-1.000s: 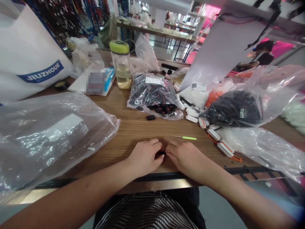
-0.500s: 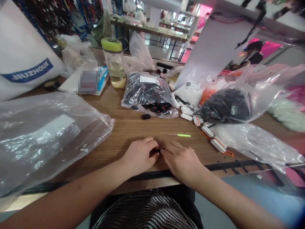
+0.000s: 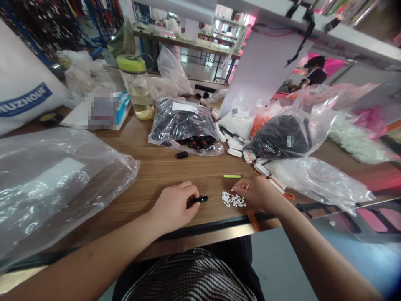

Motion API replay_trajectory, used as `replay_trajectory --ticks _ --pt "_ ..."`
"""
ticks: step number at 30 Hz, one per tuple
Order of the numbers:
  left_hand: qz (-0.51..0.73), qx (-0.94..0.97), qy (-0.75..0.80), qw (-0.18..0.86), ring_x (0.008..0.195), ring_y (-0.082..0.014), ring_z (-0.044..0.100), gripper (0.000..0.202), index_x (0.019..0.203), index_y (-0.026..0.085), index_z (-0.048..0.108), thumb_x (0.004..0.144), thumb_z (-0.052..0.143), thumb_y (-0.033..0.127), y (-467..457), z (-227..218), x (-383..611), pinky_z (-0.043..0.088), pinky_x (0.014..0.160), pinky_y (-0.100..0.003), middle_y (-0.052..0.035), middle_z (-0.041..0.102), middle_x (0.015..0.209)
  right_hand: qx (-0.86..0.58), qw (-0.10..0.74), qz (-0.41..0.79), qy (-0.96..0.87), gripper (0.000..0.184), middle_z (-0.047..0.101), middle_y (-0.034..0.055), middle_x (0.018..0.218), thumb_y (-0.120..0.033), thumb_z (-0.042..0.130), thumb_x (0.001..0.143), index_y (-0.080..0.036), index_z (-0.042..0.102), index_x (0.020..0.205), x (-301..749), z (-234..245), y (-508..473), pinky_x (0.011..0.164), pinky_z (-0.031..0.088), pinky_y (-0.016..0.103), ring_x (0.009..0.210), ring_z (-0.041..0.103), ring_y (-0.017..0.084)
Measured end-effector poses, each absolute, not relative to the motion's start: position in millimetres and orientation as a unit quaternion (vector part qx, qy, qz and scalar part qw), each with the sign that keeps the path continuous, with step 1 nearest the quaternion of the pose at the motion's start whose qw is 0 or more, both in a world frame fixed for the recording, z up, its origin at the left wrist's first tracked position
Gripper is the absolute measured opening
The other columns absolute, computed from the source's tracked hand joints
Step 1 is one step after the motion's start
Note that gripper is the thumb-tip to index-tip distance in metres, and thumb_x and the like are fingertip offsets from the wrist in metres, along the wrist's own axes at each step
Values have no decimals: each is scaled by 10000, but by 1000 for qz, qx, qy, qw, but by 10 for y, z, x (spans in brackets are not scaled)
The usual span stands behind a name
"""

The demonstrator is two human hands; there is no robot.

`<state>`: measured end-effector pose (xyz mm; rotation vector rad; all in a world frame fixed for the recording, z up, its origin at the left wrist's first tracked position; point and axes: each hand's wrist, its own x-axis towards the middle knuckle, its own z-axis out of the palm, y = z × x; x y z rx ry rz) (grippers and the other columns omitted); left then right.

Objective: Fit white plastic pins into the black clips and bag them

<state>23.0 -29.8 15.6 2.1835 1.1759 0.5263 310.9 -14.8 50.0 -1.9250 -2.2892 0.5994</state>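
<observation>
My left hand (image 3: 178, 205) is closed on a small black plastic connector housing (image 3: 201, 199), whose end sticks out to the right between thumb and fingers. On the tabletop to its right lies a loose pile of tiny white plastic pieces (image 3: 234, 200). My right hand (image 3: 255, 193) rests at the right edge of this pile, fingertips drawn together, with a small white piece showing at their tip. A pick with a yellow-green handle (image 3: 232, 176) lies just behind the pile. Farther back, a single black housing (image 3: 182, 155) sits before a clear bag of black parts (image 3: 188, 125).
A large clear plastic bag (image 3: 62, 179) covers the left side. Behind it are a water bottle (image 3: 138, 90) and a white sack (image 3: 25, 83). White-and-orange parts (image 3: 261, 169) and bags of parts (image 3: 285, 138) line the right. A person (image 3: 315, 73) sits in the background.
My right hand has moved right, away from my left hand, uncovering the black housing's end and the white pieces. The view has shifted a little to the right.
</observation>
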Motion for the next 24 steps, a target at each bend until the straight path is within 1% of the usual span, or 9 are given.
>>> replay_trajectory --ticks 6,8,10,12,14,17,22,24 --pt "193 826 441 294 603 -113 515 42 859 196 604 833 585 223 -294 168 236 408 587 -261 11 588 834 -620 41 116 -775 219 735 36 718 -245 538 833 -194 725 732 2950 411 -171 624 422 259 651 655 165" --pt "194 825 441 295 600 -111 514 41 859 194 603 832 586 220 -292 165 234 406 588 -261 11 589 833 -641 30 114 -759 203 718 36 672 -244 549 819 -188 713 712 2979 416 -168 594 401 256 616 639 162" --pt "197 824 440 297 604 -110 514 40 854 195 603 831 584 220 -292 161 230 407 589 -257 12 590 828 -659 34 136 -739 204 701 27 642 -260 553 825 -186 715 725 3036 443 -156 564 386 255 589 622 156" --pt "198 825 439 298 607 -109 514 43 854 196 605 831 580 222 -291 157 227 407 589 -251 12 590 825 -648 58 162 -742 217 701 19 667 -271 545 848 -188 730 768 3098 475 -136 576 399 257 604 618 153" --pt "200 824 438 298 606 -107 513 44 854 197 606 829 580 223 -289 153 225 406 586 -246 14 590 824 -606 83 179 -770 223 715 20 743 -280 547 872 -197 746 814 3140 491 -117 642 433 263 679 634 158" --pt "201 823 440 298 609 -107 518 39 851 197 604 823 586 217 -285 151 227 406 581 -243 12 597 833 -565 85 169 -803 205 724 36 821 -288 578 875 -197 757 833 3142 469 -108 727 452 285 776 647 177" --pt "205 826 436 293 621 -112 530 23 842 196 599 825 593 210 -280 142 226 406 583 -248 9 607 836 -612 55 135 -777 207 724 43 769 -261 557 871 -187 730 783 3084 408 -120 654 434 278 703 641 177" --pt "205 826 435 293 619 -111 529 28 847 197 599 826 595 215 -277 135 224 405 583 -248 10 606 840 -609 47 127 -782 207 721 40 765 -235 539 869 -185 727 798 3096 403 -109 661 434 278 693 634 175"
